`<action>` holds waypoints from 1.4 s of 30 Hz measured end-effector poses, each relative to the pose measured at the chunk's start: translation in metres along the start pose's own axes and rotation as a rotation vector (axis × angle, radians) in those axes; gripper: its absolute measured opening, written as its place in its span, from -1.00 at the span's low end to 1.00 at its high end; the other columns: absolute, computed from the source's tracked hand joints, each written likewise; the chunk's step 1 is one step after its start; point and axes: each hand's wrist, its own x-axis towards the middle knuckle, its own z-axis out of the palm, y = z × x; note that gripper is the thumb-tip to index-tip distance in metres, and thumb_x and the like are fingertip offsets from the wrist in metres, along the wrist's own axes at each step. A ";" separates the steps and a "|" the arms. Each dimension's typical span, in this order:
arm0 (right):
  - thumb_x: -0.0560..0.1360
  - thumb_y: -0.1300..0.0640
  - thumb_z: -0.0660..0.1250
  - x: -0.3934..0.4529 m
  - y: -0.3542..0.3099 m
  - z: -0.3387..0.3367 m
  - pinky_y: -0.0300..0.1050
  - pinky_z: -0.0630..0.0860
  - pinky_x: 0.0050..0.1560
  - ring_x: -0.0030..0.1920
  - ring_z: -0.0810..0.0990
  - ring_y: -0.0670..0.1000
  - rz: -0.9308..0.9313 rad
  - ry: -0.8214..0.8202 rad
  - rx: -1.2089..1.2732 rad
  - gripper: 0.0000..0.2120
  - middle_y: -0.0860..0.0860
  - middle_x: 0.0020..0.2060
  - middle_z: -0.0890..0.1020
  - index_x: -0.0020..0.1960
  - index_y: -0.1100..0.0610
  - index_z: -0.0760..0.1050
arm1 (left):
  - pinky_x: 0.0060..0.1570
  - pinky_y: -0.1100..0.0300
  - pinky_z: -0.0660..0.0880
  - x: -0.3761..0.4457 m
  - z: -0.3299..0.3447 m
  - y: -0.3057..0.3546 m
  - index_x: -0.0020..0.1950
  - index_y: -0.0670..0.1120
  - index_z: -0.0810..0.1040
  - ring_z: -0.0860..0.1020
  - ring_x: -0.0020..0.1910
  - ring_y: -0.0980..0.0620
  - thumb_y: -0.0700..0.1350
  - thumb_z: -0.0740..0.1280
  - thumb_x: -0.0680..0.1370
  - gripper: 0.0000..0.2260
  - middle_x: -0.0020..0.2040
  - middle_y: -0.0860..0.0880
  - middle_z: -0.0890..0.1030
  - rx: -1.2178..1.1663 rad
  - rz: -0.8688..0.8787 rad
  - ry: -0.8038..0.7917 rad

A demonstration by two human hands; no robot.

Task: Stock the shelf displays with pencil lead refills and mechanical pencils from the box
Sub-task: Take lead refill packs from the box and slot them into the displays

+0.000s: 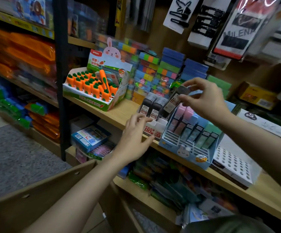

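Lead refill case: a dark, slim case (174, 102) with a white label, held above the white display tray; its long axis is tilted, the capped top leaning up and to the right, the lower end pointing down and left toward the tray's slots.
Right hand: the right hand (205, 100) pinches the case, thumb and fingertips curled round its upper part near the cap; the other fingers are loosely bent above it.
Standing refills: two more dark cases (150, 105) stand upright side by side in the tray, just left of the held one, labels facing out.
White display tray: the white display tray (155, 130) sits at the front edge of the wooden shelf (112, 113), red print on its front.
Left hand: the left hand (134, 137) reaches at the tray's left front corner with fingers spread and nearly straight, holding nothing; whether the fingertips touch the tray cannot be told.
Blue display: a light-blue slotted stand (185, 152) with a rabbit picture stands just right of the white tray, touching or nearly so, carrying pastel refill cases (193, 128) that lean back.
Carrot display: a box of orange carrot-shaped items (92, 86) stands further left on the same shelf.
Cardboard box: an open flap of a brown box (40, 190) lies below the left forearm.
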 end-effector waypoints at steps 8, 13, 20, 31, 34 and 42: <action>0.45 0.16 0.46 0.013 0.019 0.025 -0.16 0.50 -0.09 -0.17 0.61 0.01 -0.108 0.008 -0.281 -0.81 -0.03 -0.18 0.60 0.05 0.12 0.58 | 0.49 -0.11 -0.01 0.001 0.006 -0.007 0.56 0.11 0.06 -0.20 0.56 0.02 0.00 0.32 0.57 -0.36 0.57 0.03 -0.10 0.398 0.083 -0.129; 0.43 0.07 0.46 0.016 0.022 0.041 0.01 0.60 -0.04 -0.06 0.65 0.06 -0.105 -0.045 -0.387 -0.77 0.02 -0.11 0.70 0.07 0.08 0.61 | 0.50 -0.14 0.02 0.003 0.004 -0.011 0.56 0.09 0.05 -0.22 0.55 0.02 -0.03 0.33 0.56 -0.35 0.56 0.02 -0.11 0.430 0.092 -0.138; 0.39 0.03 0.49 0.020 0.025 0.056 0.04 0.54 -0.01 -0.01 0.63 0.09 -0.021 -0.043 -0.507 -0.78 -0.03 -0.10 0.69 0.01 0.03 0.60 | 0.49 -0.14 0.03 0.003 0.008 -0.013 0.56 0.07 0.06 -0.23 0.56 0.02 -0.04 0.33 0.55 -0.34 0.57 0.01 -0.12 0.392 0.097 -0.127; 0.48 0.10 0.36 -0.007 0.016 0.064 0.05 0.33 0.01 0.17 0.45 0.19 -0.274 0.076 -0.499 -0.71 0.14 0.14 0.49 0.19 0.12 0.59 | 0.50 -0.01 0.04 -0.043 0.004 -0.023 0.54 0.08 0.14 -0.12 0.56 0.02 -0.08 0.30 0.58 -0.42 0.59 0.04 -0.12 0.387 0.132 -0.187; 0.48 0.14 0.34 -0.052 -0.006 0.081 0.12 0.45 -0.03 0.09 0.52 0.16 -0.526 0.076 -0.196 -0.78 0.13 0.06 0.52 0.11 0.16 0.58 | 0.48 0.02 0.14 -0.083 -0.009 -0.032 0.49 0.02 0.25 0.01 0.53 -0.03 -0.10 0.33 0.54 -0.46 0.55 -0.04 0.04 0.384 0.025 -0.232; 0.48 0.14 0.36 -0.202 -0.021 0.188 0.07 0.52 0.06 0.07 0.57 0.12 -0.383 -0.555 0.162 -0.79 0.10 0.05 0.54 0.10 0.15 0.57 | 0.40 0.05 0.21 -0.236 -0.046 -0.072 0.50 -0.02 0.21 0.14 0.47 -0.23 -0.10 0.39 0.50 -0.38 0.51 -0.14 0.06 0.442 -0.727 -0.341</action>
